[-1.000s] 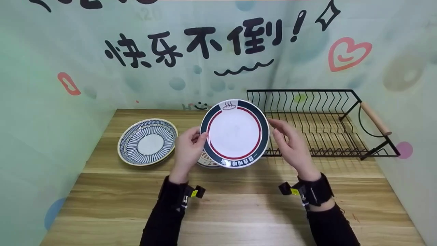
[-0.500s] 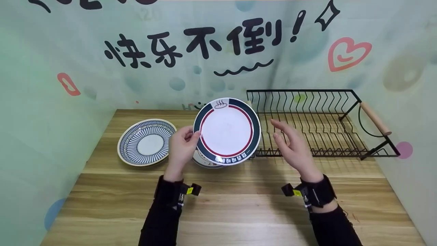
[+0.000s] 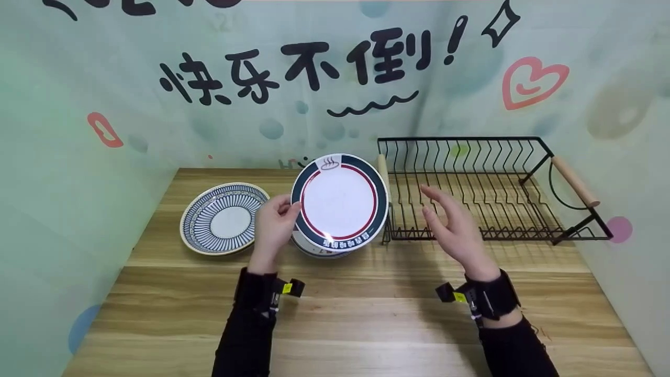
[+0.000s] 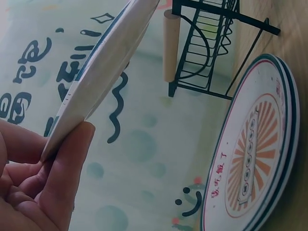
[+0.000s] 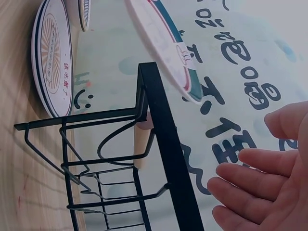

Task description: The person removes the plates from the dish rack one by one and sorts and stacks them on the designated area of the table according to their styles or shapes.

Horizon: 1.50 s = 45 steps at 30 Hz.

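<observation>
My left hand (image 3: pixel 275 225) pinches the left rim of a white plate (image 3: pixel 340 201) with a dark green band and a red ring. The plate is raised above the table, its face tipped toward the head camera. In the left wrist view the thumb and fingers (image 4: pixel 67 168) clasp the rim, and the plate's pale underside shows. Below it lie stacked plates (image 4: pixel 255 154) with an orange ray pattern, mostly hidden in the head view. My right hand (image 3: pixel 458 230) holds nothing, its fingers extended in front of the dish rack (image 3: pixel 460 139), apart from the plate.
The black wire rack with wooden handles (image 3: pixel 576 180) stands at the back right; no dishes show in its slots. A blue-and-white patterned dish (image 3: pixel 230 222) sits at the left of the wooden table (image 3: pixel 356 324). A printed curtain (image 3: pixel 293 125) hangs behind.
The left hand has carried the plate leftward, away from the right hand. The right hand has moved slightly right. More of the rack's left end, with its wooden handle, now shows.
</observation>
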Available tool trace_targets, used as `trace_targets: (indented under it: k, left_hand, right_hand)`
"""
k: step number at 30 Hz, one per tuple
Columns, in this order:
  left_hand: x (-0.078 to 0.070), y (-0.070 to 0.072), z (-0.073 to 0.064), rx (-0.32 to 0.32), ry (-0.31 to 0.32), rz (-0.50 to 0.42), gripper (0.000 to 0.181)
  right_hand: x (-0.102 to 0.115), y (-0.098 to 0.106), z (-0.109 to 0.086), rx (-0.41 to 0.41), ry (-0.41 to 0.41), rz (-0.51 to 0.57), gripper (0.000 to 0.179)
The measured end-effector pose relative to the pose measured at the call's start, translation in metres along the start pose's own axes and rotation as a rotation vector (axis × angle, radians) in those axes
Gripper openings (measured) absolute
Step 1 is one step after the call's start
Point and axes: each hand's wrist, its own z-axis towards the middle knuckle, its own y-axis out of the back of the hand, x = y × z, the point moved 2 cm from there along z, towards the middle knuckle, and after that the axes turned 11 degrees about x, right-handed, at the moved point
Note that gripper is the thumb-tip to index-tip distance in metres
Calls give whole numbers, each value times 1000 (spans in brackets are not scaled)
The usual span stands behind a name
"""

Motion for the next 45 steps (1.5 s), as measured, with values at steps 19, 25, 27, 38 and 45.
trace_targets:
  k: [19,25,27,38,45]
  left_hand:
    - [24,4,8,9,91,62,14]
    - [29,5,8,28,123,36,14]
    - [31,4,8,38,141,33,14]
    - [42,3,10,78,198,91,18]
    - [47,2,10,96,234,86,19]
  right_hand:
    - [-7,4,-10,15,-70,-39,41]
    - [-10,5,-11,20,-81,-36,41]
    - [-11,6,-11,22,-85,-40,40]
    - [-16,9,-14,33,-82,-64,40]
    - [-17,11,-17,43,-87,-72,42]
